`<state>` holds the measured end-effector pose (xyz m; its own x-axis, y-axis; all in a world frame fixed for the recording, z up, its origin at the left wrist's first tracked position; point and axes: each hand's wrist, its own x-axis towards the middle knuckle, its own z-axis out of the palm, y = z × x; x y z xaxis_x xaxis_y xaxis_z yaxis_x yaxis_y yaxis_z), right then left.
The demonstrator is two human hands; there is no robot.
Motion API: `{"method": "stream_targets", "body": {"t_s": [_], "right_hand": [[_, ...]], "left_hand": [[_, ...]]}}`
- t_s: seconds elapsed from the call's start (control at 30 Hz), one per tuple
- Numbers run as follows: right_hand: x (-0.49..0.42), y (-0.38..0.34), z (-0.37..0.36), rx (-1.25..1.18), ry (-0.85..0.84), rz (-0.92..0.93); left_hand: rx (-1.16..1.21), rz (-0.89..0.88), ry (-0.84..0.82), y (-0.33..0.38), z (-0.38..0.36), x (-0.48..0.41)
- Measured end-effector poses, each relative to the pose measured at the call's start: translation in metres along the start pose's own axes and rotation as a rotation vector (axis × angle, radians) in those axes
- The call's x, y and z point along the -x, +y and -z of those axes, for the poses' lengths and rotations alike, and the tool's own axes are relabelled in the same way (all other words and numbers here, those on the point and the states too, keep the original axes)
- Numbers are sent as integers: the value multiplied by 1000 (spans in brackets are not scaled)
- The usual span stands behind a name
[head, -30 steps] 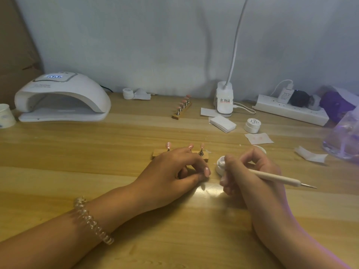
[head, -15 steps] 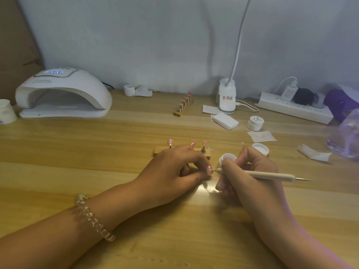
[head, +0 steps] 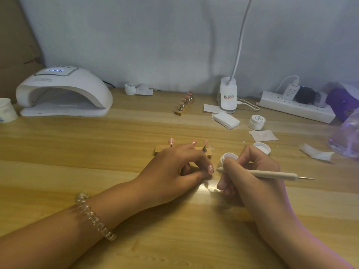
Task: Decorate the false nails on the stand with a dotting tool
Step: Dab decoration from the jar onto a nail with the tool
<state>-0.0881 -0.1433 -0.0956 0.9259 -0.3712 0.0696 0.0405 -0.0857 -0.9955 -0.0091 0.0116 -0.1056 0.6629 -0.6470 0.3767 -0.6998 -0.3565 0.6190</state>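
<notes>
The left hand (head: 174,171) covers the middle of the wooden stand (head: 160,149) at the centre of the tabletop (head: 116,133). Only the stand's two ends show, each with one pink nail on a peg (head: 171,141). Thumb and forefinger are curled, their grip pinched on a small pink false nail (head: 210,169); whatever it sits on is hidden in the fingers.

The right hand (head: 250,177) has its grip closed round the dotting tool (head: 272,174) like a pen. The tool's fine tip touches the pinched nail, and its far metal point aims at the right edge. This hand hides part of an open white jar (head: 229,156). The jar's lid (head: 262,147) lies just beyond.

Along the far edge stand a white nail lamp (head: 64,92), a second stand of nails (head: 184,105), a desk lamp base (head: 228,95) with its neck cut off at the top, and a power strip (head: 295,108). A closed jar (head: 256,122) and a stack of wipes (head: 225,120) lie between them and the hands. A cup (head: 6,109) is cut off at the left edge. Blurred purple shapes (head: 342,101) at the right edge cannot be made out.
</notes>
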Motion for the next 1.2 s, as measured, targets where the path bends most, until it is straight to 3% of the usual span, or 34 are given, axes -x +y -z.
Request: {"method": "stream_targets", "body": {"t_s": [0.93,1.2], "right_hand": [[0,2,0,-30,4,22],[-9,2,14,-67,265,192]], "left_hand": [[-31,-18,2,-1,0,0],[-27,-13,2,-2,0,1]]}}
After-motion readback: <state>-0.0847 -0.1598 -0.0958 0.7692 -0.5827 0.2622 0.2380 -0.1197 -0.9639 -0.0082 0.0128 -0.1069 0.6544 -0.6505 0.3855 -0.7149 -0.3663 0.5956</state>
